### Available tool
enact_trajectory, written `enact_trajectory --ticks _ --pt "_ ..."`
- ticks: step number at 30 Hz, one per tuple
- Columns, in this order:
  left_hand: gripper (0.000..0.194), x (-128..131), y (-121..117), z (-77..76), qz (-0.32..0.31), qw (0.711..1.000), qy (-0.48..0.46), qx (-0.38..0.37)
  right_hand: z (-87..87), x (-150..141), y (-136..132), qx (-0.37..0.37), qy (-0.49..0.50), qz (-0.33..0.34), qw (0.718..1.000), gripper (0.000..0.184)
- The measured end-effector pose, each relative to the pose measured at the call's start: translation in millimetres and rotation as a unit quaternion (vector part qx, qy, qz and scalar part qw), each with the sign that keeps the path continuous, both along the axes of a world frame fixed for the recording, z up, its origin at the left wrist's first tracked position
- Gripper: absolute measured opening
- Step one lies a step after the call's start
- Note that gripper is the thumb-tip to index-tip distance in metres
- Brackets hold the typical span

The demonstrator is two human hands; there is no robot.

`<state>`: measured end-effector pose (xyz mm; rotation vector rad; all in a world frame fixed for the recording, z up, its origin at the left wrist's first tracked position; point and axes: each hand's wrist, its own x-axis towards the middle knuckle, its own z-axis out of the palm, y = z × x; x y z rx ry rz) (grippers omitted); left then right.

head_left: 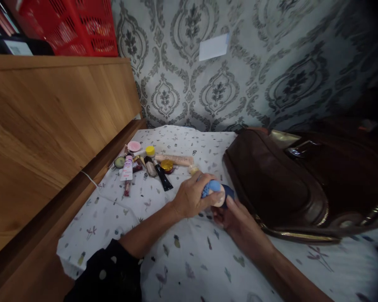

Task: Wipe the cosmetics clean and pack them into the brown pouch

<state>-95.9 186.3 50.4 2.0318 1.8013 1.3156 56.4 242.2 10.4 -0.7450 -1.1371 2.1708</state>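
Left hand [190,197] curled over blue sponge [210,188], fingers wrapped round it. Right hand [236,218] just under, fingers pinching dark blue case [228,193] from below. Sponge and case touch, both near middle of sheet [182,260], just beside brown bag [271,184]. Bag lies toward right edge. Makeup pile by left edge: pink tube [127,168], black tube [163,178], gold jar [166,165], yellow cap [150,150].
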Motion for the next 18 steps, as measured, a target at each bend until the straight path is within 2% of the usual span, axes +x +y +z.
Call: enact_trajectory --ticks 3,5,9,11,12,14,18 --pt "0.035 3.9 -3.7 -1.7 0.011 0.990 -0.132 -0.040 0.9 0.5 -1.7 0.100 -0.020 -0.024 0.995 0.050" --pt "0.037 5.8 -4.9 -5.5 0.018 0.972 -0.223 -0.074 0.3 0.5 -1.0 0.182 -0.045 -0.034 0.982 0.053" --pt "0.045 10.4 -5.2 -13.3 0.057 0.907 -0.379 -0.173 -5.4 -0.2 3.4 0.291 -0.059 -0.054 0.953 0.062" --pt "0.049 13.6 -5.3 -15.8 0.082 0.875 -0.421 -0.223 -8.9 -0.6 5.2 0.318 -0.056 -0.060 0.945 0.064" --pt "0.051 15.1 -5.4 -17.0 0.091 0.868 -0.430 -0.230 -10.3 -0.7 5.7 0.326 -0.056 -0.063 0.941 0.064" --pt "0.052 17.5 -5.2 -19.6 0.094 0.876 -0.425 -0.207 -11.5 -0.7 6.1 0.340 -0.060 -0.067 0.936 0.065" --pt "0.051 19.0 -4.5 -25.4 0.069 0.917 -0.381 -0.101 -8.1 -0.1 4.8 0.340 -0.066 -0.071 0.935 0.067"
